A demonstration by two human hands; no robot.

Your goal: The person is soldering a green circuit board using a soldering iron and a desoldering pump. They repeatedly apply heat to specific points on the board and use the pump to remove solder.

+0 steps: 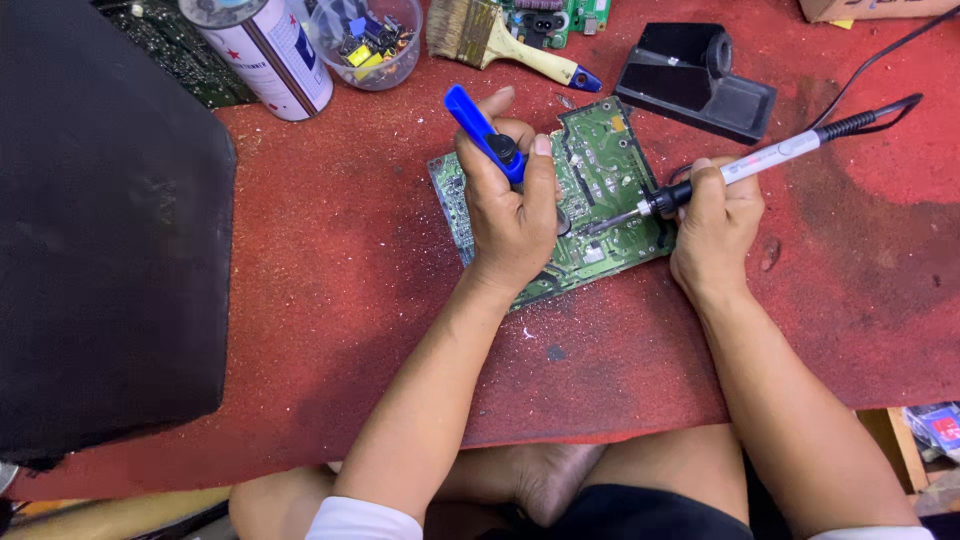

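Observation:
A green circuit board (605,170) lies solder side up on the red mat (340,290). My left hand (510,205) rests over the board's left half and grips a blue desoldering pump (483,130), its nozzle hidden under my fingers. My right hand (715,225) holds a white-handled soldering iron (760,160) at the board's right edge. The iron's dark tip (610,222) points left and touches the board near the pump's lower end.
A black iron stand (695,80) sits behind the board, a paintbrush (500,40) and a second green board beyond it. A spray can (265,50) and a clear cup of small parts (365,40) stand at the back left. A large black panel (100,230) covers the left.

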